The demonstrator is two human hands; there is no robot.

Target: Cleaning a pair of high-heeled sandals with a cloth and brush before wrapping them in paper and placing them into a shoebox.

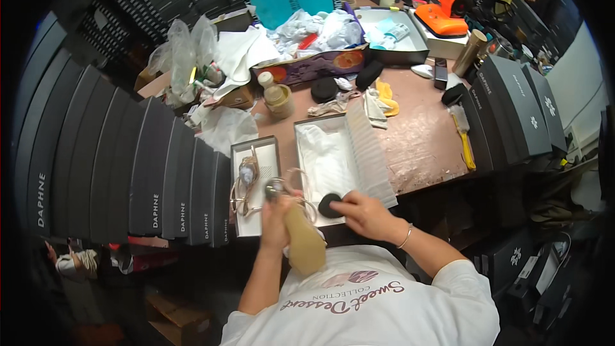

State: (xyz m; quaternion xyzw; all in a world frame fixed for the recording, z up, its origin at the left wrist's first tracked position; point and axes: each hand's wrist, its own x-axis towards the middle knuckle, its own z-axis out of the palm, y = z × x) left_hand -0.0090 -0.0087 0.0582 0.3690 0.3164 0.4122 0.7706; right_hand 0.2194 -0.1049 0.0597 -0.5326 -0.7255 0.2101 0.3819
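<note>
Head view: left hand gripping tan-soled sandal, unboxed; right hand pinching black pad; other sandal already in box half.

Room toward the right near corner

The tabletop lies bare there, bounded by a yellow-handled brush and stacked boxes along the right edge. Upright boxes wall the left edge. A stuffed carton bars the far edge; behind it, apparently more clutter. Mid near edge, a shoe crowds the air.
</note>
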